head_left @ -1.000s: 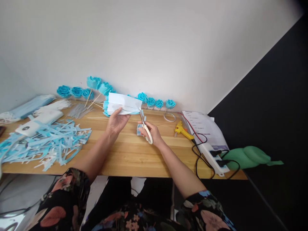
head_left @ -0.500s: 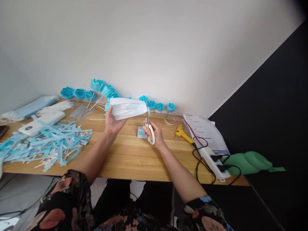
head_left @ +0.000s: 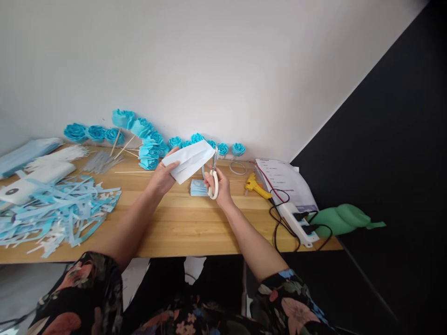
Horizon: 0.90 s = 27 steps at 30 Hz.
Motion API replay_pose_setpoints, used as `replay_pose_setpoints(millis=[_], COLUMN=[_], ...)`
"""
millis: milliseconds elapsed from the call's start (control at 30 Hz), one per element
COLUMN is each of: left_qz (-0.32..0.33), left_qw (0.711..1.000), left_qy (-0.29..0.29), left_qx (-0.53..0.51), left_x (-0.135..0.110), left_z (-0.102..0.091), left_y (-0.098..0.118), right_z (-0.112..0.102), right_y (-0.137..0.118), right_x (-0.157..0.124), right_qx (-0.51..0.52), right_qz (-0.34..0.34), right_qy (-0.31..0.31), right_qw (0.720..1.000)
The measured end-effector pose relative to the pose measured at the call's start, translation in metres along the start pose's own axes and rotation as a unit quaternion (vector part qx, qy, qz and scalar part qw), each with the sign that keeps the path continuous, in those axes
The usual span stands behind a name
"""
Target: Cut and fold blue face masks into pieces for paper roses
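My left hand (head_left: 162, 175) grips a white face mask (head_left: 189, 159) by its left end and holds it tilted above the wooden table (head_left: 181, 223). In my right hand (head_left: 217, 185) are white-handled scissors (head_left: 213, 176), blades pointing up at the mask's right edge. Under my right hand lies a small stack of blue cut pieces (head_left: 199, 187). Blue fabric roses (head_left: 148, 145) line the wall behind.
A heap of blue strips (head_left: 59, 209) and a white power bank (head_left: 33, 179) cover the left of the table. To the right are a yellow glue gun (head_left: 256, 186), papers (head_left: 284, 179), a power strip (head_left: 295, 218) with black cables and a green object (head_left: 344, 218).
The mask has turned from level to tilted, its right end raised. The scissors have swung upright against the mask's right edge. The view has shifted slightly.
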<state>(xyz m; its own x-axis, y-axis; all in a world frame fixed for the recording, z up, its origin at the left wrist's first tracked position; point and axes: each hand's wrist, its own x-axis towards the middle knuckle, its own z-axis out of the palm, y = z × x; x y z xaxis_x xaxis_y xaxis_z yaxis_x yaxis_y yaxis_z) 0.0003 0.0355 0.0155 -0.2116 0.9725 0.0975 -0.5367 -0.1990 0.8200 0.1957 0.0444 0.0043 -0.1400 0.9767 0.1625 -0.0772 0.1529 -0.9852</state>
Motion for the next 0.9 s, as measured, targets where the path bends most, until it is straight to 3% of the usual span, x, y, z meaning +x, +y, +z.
replay_pose_setpoints(millis=[367, 700, 900], left_qz=[-0.042, -0.038, -0.109], left_qw=[0.996, 0.999, 0.992], left_qy=[-0.073, 0.007, -0.066], left_qx=[0.01, -0.011, 0.018], left_x=[-0.017, -0.006, 0.001], left_z=[0.015, 0.007, -0.005], left_y=[-0.009, -0.01, 0.007], right_z=[0.0, -0.002, -0.004], right_y=[0.001, 0.012, 0.01], right_x=[0.002, 0.005, 0.006], right_qx=[-0.002, -0.008, -0.012], right_qz=[0.007, -0.025, -0.022], right_qy=[0.005, 0.023, 0.014], right_qw=[1.0, 0.999, 1.0])
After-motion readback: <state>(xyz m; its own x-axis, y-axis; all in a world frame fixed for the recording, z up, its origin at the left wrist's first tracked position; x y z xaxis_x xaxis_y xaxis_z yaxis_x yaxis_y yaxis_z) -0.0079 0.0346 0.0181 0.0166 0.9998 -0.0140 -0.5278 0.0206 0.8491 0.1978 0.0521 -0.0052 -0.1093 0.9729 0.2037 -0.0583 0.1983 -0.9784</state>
